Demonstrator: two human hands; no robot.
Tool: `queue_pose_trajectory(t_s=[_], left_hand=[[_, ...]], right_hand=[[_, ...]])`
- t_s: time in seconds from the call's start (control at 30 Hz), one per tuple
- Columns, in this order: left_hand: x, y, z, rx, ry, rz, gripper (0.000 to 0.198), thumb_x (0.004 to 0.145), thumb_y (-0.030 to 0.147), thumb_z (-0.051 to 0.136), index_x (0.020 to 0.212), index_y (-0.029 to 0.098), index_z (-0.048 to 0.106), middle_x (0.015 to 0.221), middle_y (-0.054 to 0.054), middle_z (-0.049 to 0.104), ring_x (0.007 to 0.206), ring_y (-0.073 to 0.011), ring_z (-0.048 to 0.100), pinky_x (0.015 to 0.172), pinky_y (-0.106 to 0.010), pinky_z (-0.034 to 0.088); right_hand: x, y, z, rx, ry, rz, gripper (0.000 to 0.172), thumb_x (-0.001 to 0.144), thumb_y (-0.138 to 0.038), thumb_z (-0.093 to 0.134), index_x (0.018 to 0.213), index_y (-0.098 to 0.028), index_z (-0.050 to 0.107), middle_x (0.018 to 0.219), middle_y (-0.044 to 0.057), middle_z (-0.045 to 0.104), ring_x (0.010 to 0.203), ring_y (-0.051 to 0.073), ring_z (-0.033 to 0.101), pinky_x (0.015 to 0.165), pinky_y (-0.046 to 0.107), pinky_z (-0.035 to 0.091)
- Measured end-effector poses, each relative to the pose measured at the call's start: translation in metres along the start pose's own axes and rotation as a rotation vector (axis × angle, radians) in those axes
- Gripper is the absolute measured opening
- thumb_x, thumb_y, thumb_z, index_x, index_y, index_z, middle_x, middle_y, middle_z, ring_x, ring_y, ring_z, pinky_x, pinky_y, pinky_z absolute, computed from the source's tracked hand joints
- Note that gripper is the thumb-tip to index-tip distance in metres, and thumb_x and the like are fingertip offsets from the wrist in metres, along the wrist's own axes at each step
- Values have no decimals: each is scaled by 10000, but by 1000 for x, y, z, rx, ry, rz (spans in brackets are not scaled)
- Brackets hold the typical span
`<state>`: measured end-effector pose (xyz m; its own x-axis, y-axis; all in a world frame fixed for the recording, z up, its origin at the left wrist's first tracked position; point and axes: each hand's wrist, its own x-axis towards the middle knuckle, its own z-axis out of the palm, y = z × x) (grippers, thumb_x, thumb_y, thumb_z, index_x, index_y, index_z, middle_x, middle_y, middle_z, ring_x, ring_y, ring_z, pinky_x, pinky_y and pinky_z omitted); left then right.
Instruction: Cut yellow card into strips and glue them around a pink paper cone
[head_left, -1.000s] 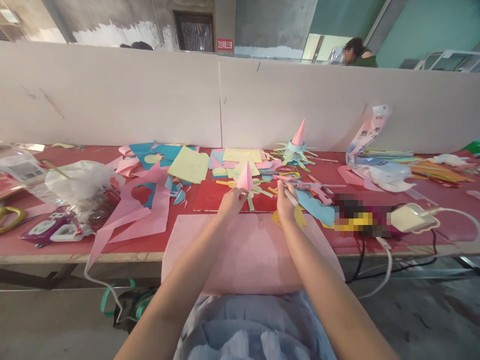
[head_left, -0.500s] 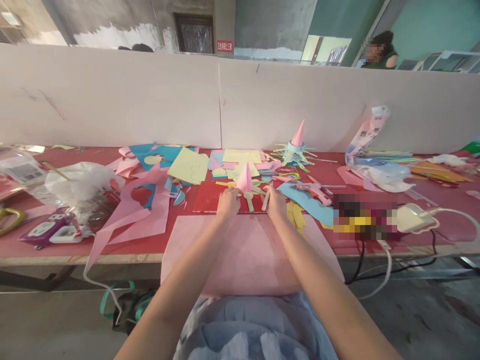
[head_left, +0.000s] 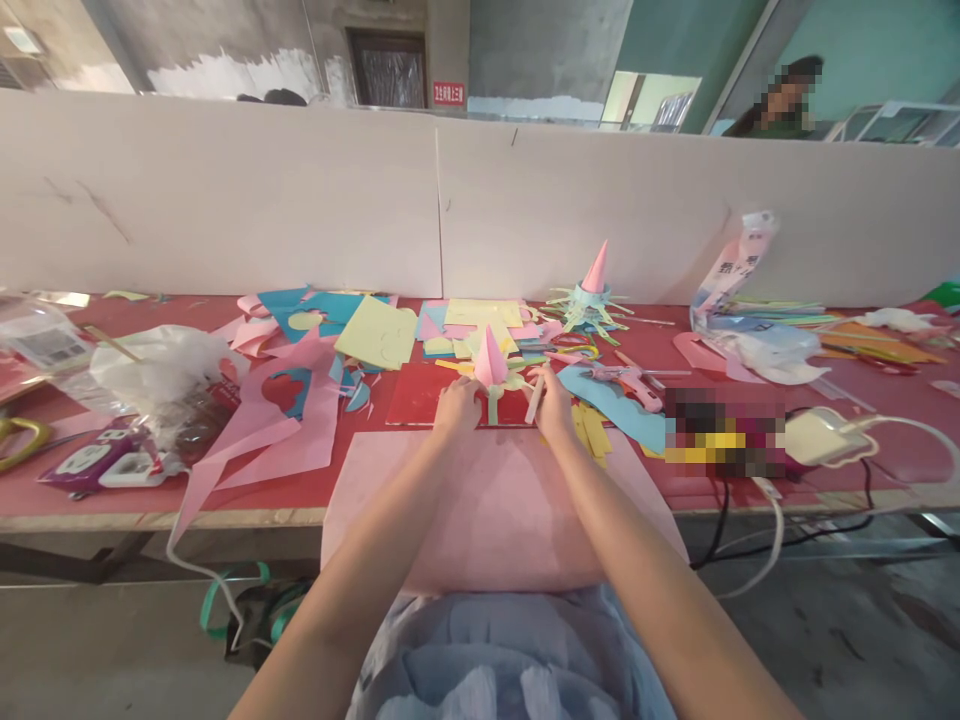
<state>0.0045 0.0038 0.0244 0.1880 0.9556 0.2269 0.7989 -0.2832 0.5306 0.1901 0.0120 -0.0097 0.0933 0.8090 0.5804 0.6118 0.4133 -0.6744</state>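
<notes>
A pink paper cone [head_left: 490, 358] stands in front of me, with pale green paper strips [head_left: 493, 408] spreading from its base. It rests on a red board [head_left: 420, 392]. On the near left side of the cone, my left hand [head_left: 457, 405] is closed, its fingertips at one of the strips and partly hidden. My right hand [head_left: 553, 402] grips a short pale stick [head_left: 535, 398], close to the strips on the right side. Farther back stands a similar paper piece with a pink cone [head_left: 597, 270] and a blue-green strip base.
Cut paper sheets [head_left: 377, 332] and scraps crowd the back. At right lie a pink glue gun [head_left: 637, 388], a blue paper piece [head_left: 611, 408] and a white charger [head_left: 821, 436]. A plastic bag [head_left: 165, 370] sits left. A pale partition [head_left: 300, 200] borders the table.
The pink cone now looks lower and wider, and its strips lie more spread out. The stick in my right hand has tilted slightly. A person in the background has moved right.
</notes>
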Motion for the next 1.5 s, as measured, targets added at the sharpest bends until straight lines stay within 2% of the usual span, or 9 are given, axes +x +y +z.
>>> queue_pose_trajectory(t_s=[0.2, 0.4, 0.67, 0.97, 1.03, 1.13, 1.23, 1.37, 1.5], left_hand=[[0, 2, 0, -20, 12, -30, 395, 737, 39, 404, 1008, 232, 618, 1113, -32, 604, 1013, -185, 529, 907, -318, 373], [1, 0, 3, -53, 51, -9, 255, 825, 182, 427, 1015, 209, 594, 1088, -63, 606, 998, -195, 552, 895, -323, 383], [2, -3, 6, -16, 49, 0, 349, 775, 67, 413, 1051, 215, 569, 1132, -49, 597, 1047, -173, 542, 952, -321, 347], [3, -4, 8, -6, 25, 34, 406, 745, 34, 406, 1069, 227, 557, 1124, -31, 617, 1109, -166, 507, 993, -323, 307], [2, -4, 9, -1, 26, 39, 409, 748, 30, 397, 1068, 227, 557, 1135, -35, 608, 1114, -172, 499, 997, -335, 304], [1, -2, 6, 5, 81, 40, 395, 761, 38, 384, 1058, 218, 573, 1159, -51, 581, 1116, -181, 491, 984, -332, 326], [-1, 3, -1, -10, 134, 12, 320, 814, 124, 384, 1033, 218, 598, 1126, -62, 582, 1044, -185, 529, 881, -290, 405], [-6, 13, -7, 24, -66, -52, 314, 871, 293, 370, 1121, 255, 556, 868, -41, 649, 816, -184, 606, 678, -260, 447], [-16, 27, 3, 188, -124, -46, 326, 862, 326, 405, 1158, 248, 516, 955, -54, 653, 851, -197, 618, 686, -266, 443]], right_hand=[[2, -6, 0, 92, 12, -3, 229, 775, -341, 497, 972, -226, 517, 843, 22, 607, 772, 160, 591, 718, 268, 447], [-2, -22, -5, 127, -22, -4, 209, 813, -377, 488, 944, -218, 521, 858, 41, 619, 769, 162, 593, 721, 268, 446], [-4, -35, -12, 107, -118, 32, 263, 855, -448, 411, 819, -223, 543, 754, 30, 614, 699, 168, 570, 678, 266, 430], [-8, -45, -14, 218, -230, 67, 343, 849, -501, 402, 722, -227, 566, 709, 23, 622, 671, 172, 567, 662, 274, 439], [-7, -44, -13, 282, -213, 118, 374, 841, -534, 394, 763, -228, 594, 711, 27, 627, 673, 180, 573, 643, 281, 443], [-4, -37, -10, 339, -113, 186, 466, 850, -565, 337, 820, -214, 642, 672, 34, 615, 646, 182, 559, 619, 296, 433], [-2, -32, -10, 333, -50, 197, 480, 862, -552, 326, 807, -206, 655, 561, 8, 540, 553, 159, 498, 559, 286, 394], [-4, -37, -11, 301, -9, 171, 360, 853, -511, 402, 793, -222, 608, 521, -16, 505, 532, 147, 491, 539, 265, 379], [-6, -45, -10, 334, 17, 151, 334, 815, -497, 490, 632, -217, 497, 525, -23, 520, 539, 137, 509, 568, 253, 399]])
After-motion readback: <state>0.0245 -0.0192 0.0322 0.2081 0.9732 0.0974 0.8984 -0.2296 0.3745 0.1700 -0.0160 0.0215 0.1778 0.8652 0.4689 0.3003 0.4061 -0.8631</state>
